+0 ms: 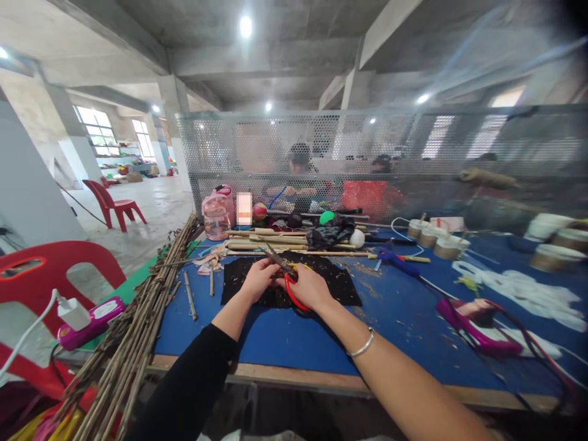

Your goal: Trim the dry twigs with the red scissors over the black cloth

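My right hand [310,288] is closed round the red-handled scissors [290,286], whose dark blades point up and to the left. Close against the blades, my left hand [261,280] has its fingers pinched together. Whatever lies between those fingers is too small or hidden to make out. Both hands are just above a black cloth [342,286] scattered with small plant bits. Short cut sticks lie left of the cloth, one of them a thin stick [190,296] on the blue tabletop [275,337].
A long bundle of dry stems [142,331] runs along the table's left edge. Behind the cloth are bamboo sticks [261,239] and a pink jug [217,214]. A glue gun [397,262], tubs [450,246] and a purple power strip [478,331] stand right. A perforated metal screen [257,147] rises behind.
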Available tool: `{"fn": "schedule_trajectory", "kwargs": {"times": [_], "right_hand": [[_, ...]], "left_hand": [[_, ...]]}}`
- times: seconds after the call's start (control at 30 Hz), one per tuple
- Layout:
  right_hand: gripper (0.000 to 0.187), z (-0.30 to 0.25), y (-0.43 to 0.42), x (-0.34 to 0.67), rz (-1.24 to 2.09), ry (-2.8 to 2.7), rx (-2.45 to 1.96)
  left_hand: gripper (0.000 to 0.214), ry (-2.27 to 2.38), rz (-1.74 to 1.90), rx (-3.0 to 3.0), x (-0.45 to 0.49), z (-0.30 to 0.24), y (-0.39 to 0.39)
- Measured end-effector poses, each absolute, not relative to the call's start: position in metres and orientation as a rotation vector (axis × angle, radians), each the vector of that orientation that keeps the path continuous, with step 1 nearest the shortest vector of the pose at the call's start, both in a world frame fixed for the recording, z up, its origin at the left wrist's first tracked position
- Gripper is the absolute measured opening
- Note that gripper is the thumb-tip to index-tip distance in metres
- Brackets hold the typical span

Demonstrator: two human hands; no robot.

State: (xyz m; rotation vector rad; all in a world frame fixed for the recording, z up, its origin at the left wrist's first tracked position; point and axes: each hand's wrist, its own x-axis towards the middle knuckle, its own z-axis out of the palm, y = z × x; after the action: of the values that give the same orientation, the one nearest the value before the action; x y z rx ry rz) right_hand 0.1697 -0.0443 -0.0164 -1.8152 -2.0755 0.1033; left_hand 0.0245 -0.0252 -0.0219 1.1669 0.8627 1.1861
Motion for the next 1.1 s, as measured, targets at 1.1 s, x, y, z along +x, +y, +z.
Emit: {"fn": "schedule_trajectory", "kwargs": {"times": [1.1], "right_hand": [[0.046, -0.012, -0.046, 0.172, 0.144, -2.051, -1.800]], "left_hand": [[0.025, 0.857, 1.192, 1.301, 0.028, -0.031, -0.020]]}}
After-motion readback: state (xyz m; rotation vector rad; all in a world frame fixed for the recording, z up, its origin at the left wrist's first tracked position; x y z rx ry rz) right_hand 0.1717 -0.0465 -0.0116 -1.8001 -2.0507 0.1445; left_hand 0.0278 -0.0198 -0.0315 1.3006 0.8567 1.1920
